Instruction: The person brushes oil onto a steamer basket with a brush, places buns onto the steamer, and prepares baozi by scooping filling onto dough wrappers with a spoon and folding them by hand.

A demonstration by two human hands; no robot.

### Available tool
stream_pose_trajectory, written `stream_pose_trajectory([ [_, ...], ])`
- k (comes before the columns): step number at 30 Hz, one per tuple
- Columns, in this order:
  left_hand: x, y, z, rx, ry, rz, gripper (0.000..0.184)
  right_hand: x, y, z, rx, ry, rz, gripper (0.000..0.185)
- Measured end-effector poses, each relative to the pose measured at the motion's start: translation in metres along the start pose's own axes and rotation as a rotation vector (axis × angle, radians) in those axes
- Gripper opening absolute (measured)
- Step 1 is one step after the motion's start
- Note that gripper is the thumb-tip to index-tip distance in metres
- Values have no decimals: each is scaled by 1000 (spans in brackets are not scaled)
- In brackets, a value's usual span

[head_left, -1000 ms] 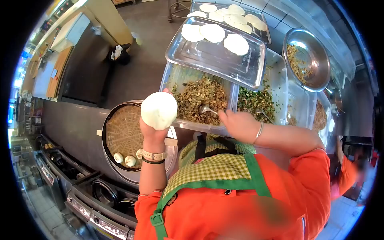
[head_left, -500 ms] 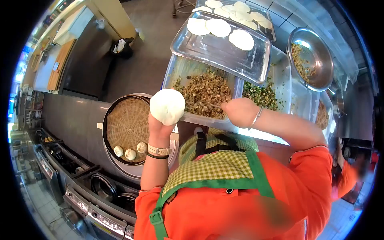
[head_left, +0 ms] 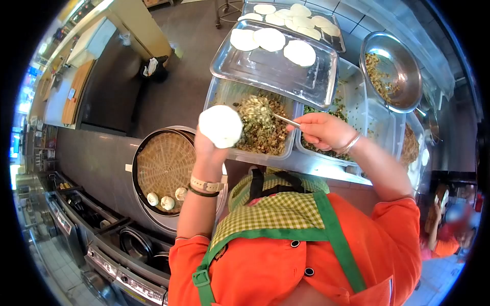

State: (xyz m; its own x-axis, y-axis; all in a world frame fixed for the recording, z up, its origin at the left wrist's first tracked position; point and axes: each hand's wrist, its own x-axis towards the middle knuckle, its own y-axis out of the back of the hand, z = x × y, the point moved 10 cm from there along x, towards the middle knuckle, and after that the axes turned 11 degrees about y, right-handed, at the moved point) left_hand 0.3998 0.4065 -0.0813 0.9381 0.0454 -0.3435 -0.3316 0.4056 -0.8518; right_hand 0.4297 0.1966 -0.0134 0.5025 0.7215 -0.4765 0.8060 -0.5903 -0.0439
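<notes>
1. The dough round (head_left: 220,126) sits up on your left hand (head_left: 209,149), near the left edge of the clear tub (head_left: 216,91) of chopped filling (head_left: 270,140). It is pale, smooth and nearly white under the light, roughly circular with a slightly uneven outline; its surface is so bright that you can make out little texture.
2. Your left fingers are behind the dough, so how far they are bent or spread cannot be told; only the lower part of the hand shows beneath it.
3. Your right hand (head_left: 326,130) has its thumb and fingers closed around the handle of a metal spoon (head_left: 287,120), which points left over the tub.
4. At the spoon's far end a heaped scoop (head_left: 255,108) of pale, greenish bits covers the bowl. It is blurred, and you cannot tell whether it touches the filling below, which is brown with green pieces on the left.
5. A metal tray (head_left: 265,69) overlaps the back of the tub, hiding part of its inside; three flat dough rounds lie along the tray's far side.
6. Left of your left arm, three small pleated buns (head_left: 167,203) rest at the near edge of a woven steamer (head_left: 166,163). Your forearm comes close to the rightmost bun, and its pleats are hard to make out.
</notes>
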Motion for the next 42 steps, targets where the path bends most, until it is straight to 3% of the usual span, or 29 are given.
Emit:
stream_pose_trajectory([
  [1,9,-13,-11,-32,31,-63,30,1,-3,-13,-54,118,52,26],
  [3,21,-49,-34,-113,125,-241,29,5,-17,-32,-449,309,127,27],
  [5,32,-45,-44,-305,124,-68,27,-13,-35,-60,-1209,801,520,36],
  [6,38,-43,-45,-322,118,0,27,-8,-43,-52,-1415,603,494,48],
  [7,41,-42,-43,-321,115,-4,27,-4,-51,-44,-1525,630,508,56],
  [12,46,-35,-50,-388,176,4,26,-2,-65,-16,-1536,684,464,64],
  [16,45,-34,-49,-366,160,-13,26,-2,-64,-20,-1562,658,432,58],
  [21,34,-36,-36,-367,98,-17,28,-3,-33,-43,-1071,751,436,33],
  [23,37,-40,-31,-292,70,-209,28,-12,-32,-62,-971,814,434,27],
  [26,29,-43,-27,-252,44,-169,27,-10,-25,-60,-774,675,380,24],
  [29,33,-31,-23,-255,27,-162,29,15,-36,2,-148,236,46,26],
  [31,29,-37,-30,-289,120,-186,30,23,-38,20,-85,195,41,26],
  [36,22,-29,-33,-158,89,-100,30,29,-39,38,28,-2,-32,27],
  [40,21,-4,-16,-5,-69,96,20,41,-33,23,-298,169,-64,26],
  [42,13,5,14,91,-240,126,22,19,-38,-36,-1058,804,131,26],
])
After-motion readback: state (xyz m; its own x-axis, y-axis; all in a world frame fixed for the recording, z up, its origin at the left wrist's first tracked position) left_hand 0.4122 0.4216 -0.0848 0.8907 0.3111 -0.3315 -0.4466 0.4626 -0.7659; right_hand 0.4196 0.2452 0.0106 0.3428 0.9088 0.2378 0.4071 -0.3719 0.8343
